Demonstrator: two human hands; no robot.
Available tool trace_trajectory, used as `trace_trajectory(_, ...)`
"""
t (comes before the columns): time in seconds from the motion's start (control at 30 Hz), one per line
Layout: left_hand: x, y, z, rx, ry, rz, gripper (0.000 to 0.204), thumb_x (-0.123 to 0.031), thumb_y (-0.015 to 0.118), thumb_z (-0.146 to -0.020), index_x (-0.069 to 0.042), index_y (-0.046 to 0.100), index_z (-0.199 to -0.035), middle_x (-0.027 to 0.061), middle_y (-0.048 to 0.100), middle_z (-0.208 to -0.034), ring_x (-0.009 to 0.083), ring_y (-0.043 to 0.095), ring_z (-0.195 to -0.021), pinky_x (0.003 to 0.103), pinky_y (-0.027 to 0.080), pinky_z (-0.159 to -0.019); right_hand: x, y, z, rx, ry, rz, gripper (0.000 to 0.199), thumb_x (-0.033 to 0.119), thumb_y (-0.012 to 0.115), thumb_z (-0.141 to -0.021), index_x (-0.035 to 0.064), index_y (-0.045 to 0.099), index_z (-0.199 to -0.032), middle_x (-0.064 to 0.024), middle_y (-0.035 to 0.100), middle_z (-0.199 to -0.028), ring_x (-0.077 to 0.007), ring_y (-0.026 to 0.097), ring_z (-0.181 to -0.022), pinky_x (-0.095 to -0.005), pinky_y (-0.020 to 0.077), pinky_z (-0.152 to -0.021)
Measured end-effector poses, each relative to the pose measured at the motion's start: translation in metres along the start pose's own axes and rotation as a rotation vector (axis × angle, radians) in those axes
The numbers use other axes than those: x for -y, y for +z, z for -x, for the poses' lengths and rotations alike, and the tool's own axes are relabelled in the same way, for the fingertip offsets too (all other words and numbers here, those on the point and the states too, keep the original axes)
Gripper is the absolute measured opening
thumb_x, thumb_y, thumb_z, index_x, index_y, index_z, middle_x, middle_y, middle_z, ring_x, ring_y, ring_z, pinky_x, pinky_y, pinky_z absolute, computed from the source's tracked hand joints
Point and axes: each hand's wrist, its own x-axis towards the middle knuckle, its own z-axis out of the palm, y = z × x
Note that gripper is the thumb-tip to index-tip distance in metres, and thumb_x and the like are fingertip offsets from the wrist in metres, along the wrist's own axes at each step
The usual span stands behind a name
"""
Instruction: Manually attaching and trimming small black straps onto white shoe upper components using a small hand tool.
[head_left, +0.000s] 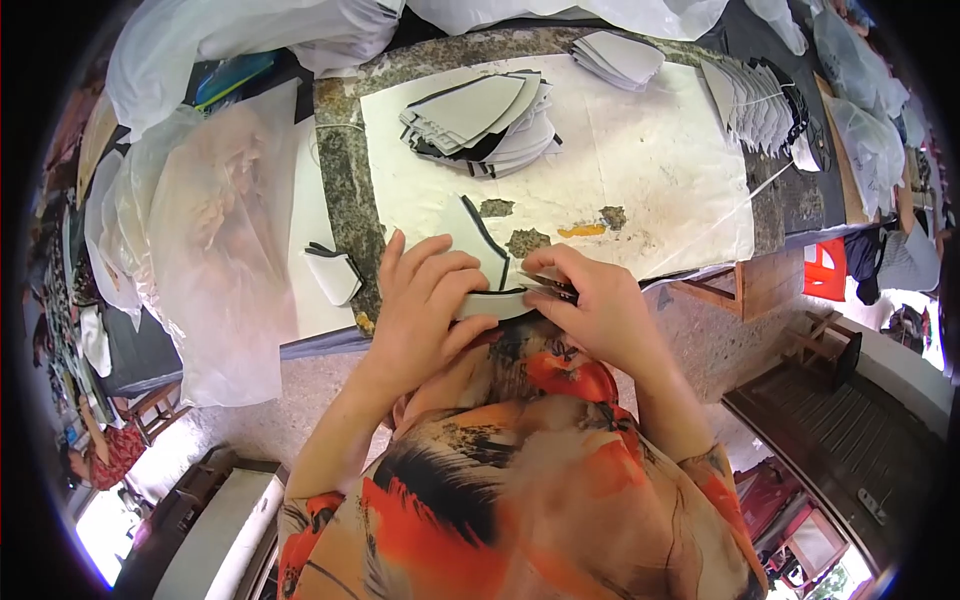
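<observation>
A mottled stone worktable (345, 170) carries a stained white paper sheet (640, 150). On the sheet lie a fanned stack of grey, black-edged cut fabric pieces (480, 120), a smaller grey stack (618, 55) beyond it, and a long overlapping row (760, 100) to the right; these look like the bulk of the work, though whether finished or waiting is unclear. At the near edge, the left hand (425, 310) clamps fingers and thumb on one curved grey piece with a black edge (490, 300). The right hand (595, 310) pinches a small dark tool (552, 287), possibly scissors, against it.
</observation>
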Motion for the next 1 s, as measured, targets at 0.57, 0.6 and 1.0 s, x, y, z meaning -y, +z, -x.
trace_trajectory(0.57, -0.012, -0.071, -0.048, 0.267, -0.045, 0.249, 0.021, -0.024, 0.078, -0.084, -0.010, 0.078, -0.100, 0.0033, 0.067, -0.084, 0.0258, 0.062, -0.105, 0.046, 0.041, -0.103, 0.019, -0.025, -0.021, 0.182, -0.295, -0.064, 0.017, 0.015, 0.073, -0.088, 0.0034, 0.071, -0.101, -0.0111, 0.068, -0.084, -0.0240, 0.066, -0.077, -0.0340, 0.0514, -0.072)
trace_trajectory(0.6, -0.012, -0.070, -0.049, 0.267, -0.047, 0.248, 0.021, -0.024, 0.078, -0.084, -0.010, 0.078, -0.100, 0.0033, 0.067, -0.084, 0.0258, 0.062, -0.105, 0.046, 0.041, -0.103, 0.018, -0.025, -0.023, 0.184, -0.296, -0.064, 0.017, 0.015, 0.073, -0.088, 0.0034, 0.071, -0.101, -0.0111, 0.068, -0.084, -0.0240, 0.066, -0.077, -0.0340, 0.0514, -0.072)
trace_trajectory(1.0, 0.005, -0.076, -0.036, 0.509, -0.681, 0.965, 0.022, -0.015, 0.078, -0.091, 0.001, 0.075, -0.106, -0.0021, 0.067, -0.079, 0.0038, 0.057, -0.073, 0.023, 0.046, -0.064, 0.018, -0.038, -0.032, 0.265, -0.502, -0.121, 0.025, 0.011, 0.076, -0.082, 0.0101, 0.074, -0.106, -0.0077, 0.069, -0.114, -0.0277, 0.066, -0.105, -0.0371, 0.0514, -0.089)
